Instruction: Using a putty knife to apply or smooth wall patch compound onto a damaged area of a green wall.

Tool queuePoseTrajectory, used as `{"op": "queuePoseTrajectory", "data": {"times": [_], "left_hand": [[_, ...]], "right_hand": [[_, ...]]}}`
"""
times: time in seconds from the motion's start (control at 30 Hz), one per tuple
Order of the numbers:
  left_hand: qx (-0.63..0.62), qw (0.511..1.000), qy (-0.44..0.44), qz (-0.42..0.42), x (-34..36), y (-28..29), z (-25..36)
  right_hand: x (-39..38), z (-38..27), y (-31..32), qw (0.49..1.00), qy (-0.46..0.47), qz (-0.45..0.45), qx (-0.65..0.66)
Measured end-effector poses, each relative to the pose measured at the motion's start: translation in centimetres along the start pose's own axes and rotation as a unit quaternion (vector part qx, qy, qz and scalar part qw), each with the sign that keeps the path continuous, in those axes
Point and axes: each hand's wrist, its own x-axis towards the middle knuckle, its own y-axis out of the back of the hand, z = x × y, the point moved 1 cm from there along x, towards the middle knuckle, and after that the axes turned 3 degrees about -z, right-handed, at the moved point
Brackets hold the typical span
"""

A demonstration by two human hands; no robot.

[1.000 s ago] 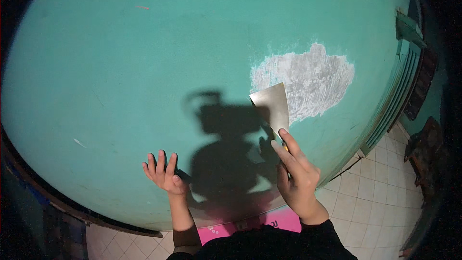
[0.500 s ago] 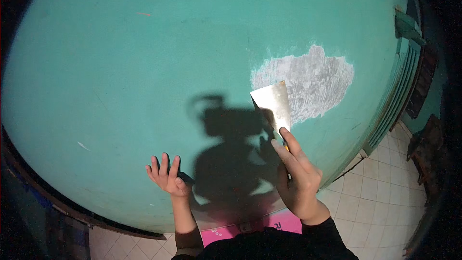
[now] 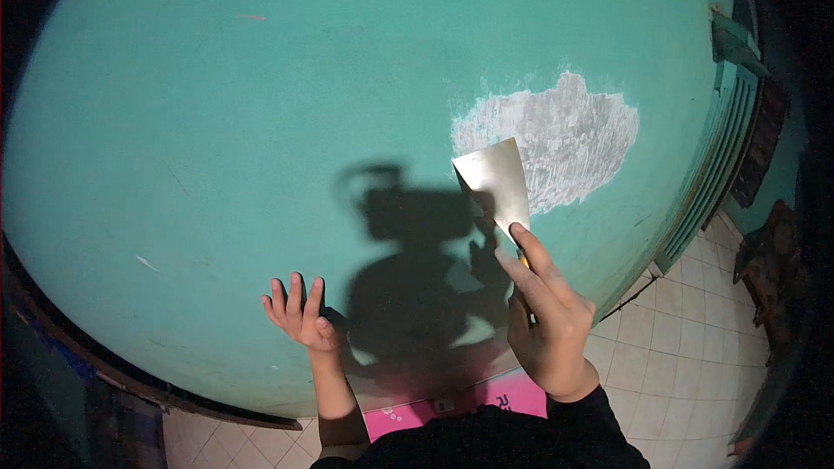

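**Q:** ok what's my feed showing, mostly surfaces and shapes?

**A:** I'm looking at a big teal wall (image 3: 261, 122), matte and smooth, with a few small nicks. The landmark is the scraped patch (image 3: 556, 143), a whitish-grey, cloud-shaped area with a rough, chalky, streaked texture and ragged edges. Everything below is placed off that patch.

**Q:** and the tool?

**A:** It's a putty knife (image 3: 497, 182), with a flat, dull metal blade shaped like a trapezoid that widens away from the handle. Its wide edge sits on the wall at the patch's lower-left border, with the blade overlapping the patch slightly. A sliver of yellowish handle shows just below the blade.

**Q:** hands?

**A:** My right hand (image 3: 546, 313), down and left of the patch, is wrapped closed around the handle, with the index finger stretched along the blade's base. My left hand (image 3: 300, 313), well to the patch's lower left, is flat and open against the wall with the fingers spread, holding nothing. Its shadow and a head-shaped shadow fall on the paint between the hands. Pale square floor tiles (image 3: 660, 339) lie below the patch, and a teal shutter frame (image 3: 734, 113) stands to its right.
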Motion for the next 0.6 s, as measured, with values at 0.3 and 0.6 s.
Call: {"op": "queuePoseTrajectory", "data": {"times": [0.3, 0.6], "left_hand": [[-0.007, 1.000, -0.003, 0.004, 0.1, 0.0, 0.5], [-0.010, 1.000, -0.002, -0.010, 0.0, 1.1, 0.3]], "right_hand": [[-0.4, 0.6, -0.4, 1.000, -0.005, 0.010, 0.006], [-0.8, -0.7, 0.2, 0.999, -0.022, -0.008, 0.022]]}}
